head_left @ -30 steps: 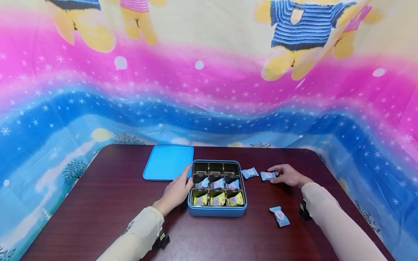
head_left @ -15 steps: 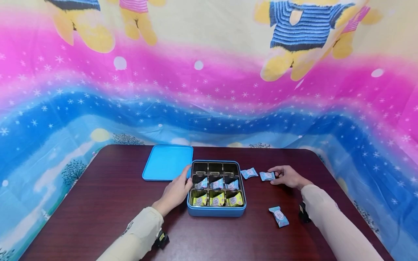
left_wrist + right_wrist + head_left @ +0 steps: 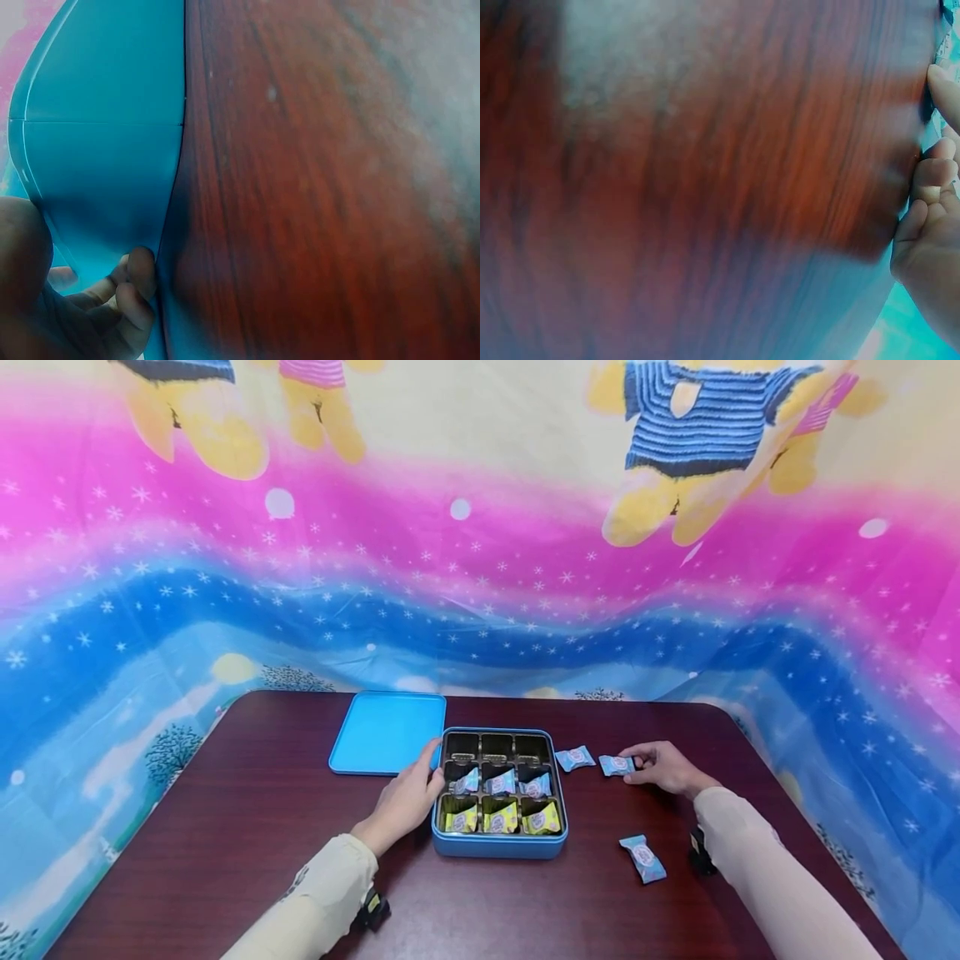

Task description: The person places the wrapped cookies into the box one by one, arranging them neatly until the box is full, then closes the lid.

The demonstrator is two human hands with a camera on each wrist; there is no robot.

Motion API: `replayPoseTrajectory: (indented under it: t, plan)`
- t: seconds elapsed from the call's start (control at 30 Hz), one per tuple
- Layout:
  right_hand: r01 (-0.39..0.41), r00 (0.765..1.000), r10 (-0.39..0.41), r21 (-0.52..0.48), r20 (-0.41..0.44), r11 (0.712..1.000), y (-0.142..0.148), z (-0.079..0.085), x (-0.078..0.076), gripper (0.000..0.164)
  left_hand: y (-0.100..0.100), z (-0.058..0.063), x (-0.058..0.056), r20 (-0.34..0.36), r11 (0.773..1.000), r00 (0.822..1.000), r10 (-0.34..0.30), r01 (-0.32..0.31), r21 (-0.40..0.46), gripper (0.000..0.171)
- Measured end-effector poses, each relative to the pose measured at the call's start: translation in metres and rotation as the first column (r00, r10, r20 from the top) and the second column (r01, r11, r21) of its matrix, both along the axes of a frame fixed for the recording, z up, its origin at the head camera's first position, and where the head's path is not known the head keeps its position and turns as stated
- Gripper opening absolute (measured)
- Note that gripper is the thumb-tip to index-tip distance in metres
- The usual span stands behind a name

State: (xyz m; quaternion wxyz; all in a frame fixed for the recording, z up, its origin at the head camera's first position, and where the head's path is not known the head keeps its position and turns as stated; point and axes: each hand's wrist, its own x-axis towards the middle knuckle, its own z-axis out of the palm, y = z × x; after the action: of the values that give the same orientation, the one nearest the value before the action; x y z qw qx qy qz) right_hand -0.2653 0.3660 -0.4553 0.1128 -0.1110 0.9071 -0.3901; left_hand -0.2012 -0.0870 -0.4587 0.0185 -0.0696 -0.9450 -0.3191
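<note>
A blue tin (image 3: 498,847) with a dark divided tray stands mid-table. Its front row holds yellow-wrapped candies (image 3: 499,818), its middle row blue-wrapped ones (image 3: 500,782); the back row of compartments is bare. My left hand (image 3: 401,802) rests against the tin's left side, index finger reaching toward the far corner. In the left wrist view, that hand's fingertips (image 3: 141,271) touch the tin's wall (image 3: 105,172). To the right of the tin, my right hand (image 3: 667,767) pinches a blue-wrapped candy (image 3: 617,765) between thumb and fingers, low at the tabletop.
One blue-wrapped candy (image 3: 575,758) lies between the tin and my right hand, another (image 3: 642,859) nearer the front. The blue lid (image 3: 387,732) lies behind and left of the tin. A patterned cloth (image 3: 480,568) hangs behind the dark table (image 3: 225,827).
The right hand's fingers have settled slightly at the right end of the candy, which stays in about the same place. Left hand and tin stay put.
</note>
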Motion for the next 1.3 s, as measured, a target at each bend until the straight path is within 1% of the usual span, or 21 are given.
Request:
replayPoseTrajectory:
  t: [0.23, 0.47, 0.63, 0.8, 0.87, 0.97, 1.3]
  plan:
    - [0.029, 1.0, -0.029, -0.008, 0.012, 1.0, 0.0, 0.0, 0.002, 0.041, 0.0, 0.001, 0.0, 0.01, 1.0, 1.0, -0.002, 0.002, -0.002, 0.059]
    - [0.036, 0.999, -0.036, -0.025, 0.003, 0.999, 0.0, -0.001, 0.005, 0.043, 0.0, 0.001, 0.001, 0.012, 1.0, 1.0, -0.011, 0.011, -0.001, 0.059]
    - [0.052, 0.999, -0.052, -0.018, -0.015, 0.998, 0.001, -0.003, 0.004, 0.04, 0.001, 0.002, 0.001, 0.012, 1.0, 1.0, -0.018, 0.018, 0.004, 0.06]
    - [0.049, 0.998, -0.049, -0.002, -0.029, 0.999, 0.003, -0.005, 0.001, 0.038, 0.0, 0.002, 0.001, 0.014, 1.0, 1.0, -0.016, 0.016, -0.002, 0.06]
    - [0.035, 0.999, -0.035, 0.004, -0.031, 0.999, 0.002, -0.004, 0.001, 0.039, 0.0, 0.002, 0.001, 0.017, 1.0, 1.0, -0.014, 0.014, -0.008, 0.06]
    - [0.04, 0.999, -0.04, 0.011, -0.023, 0.999, 0.001, -0.002, 0.001, 0.04, -0.001, 0.002, 0.001, 0.021, 1.0, 1.0, -0.014, 0.014, -0.01, 0.06]
    - [0.017, 1.0, -0.016, 0.021, -0.02, 1.0, -0.002, 0.008, -0.002, 0.042, -0.001, 0.0, 0.0, 0.015, 1.0, 1.0, -0.012, 0.012, -0.006, 0.059]
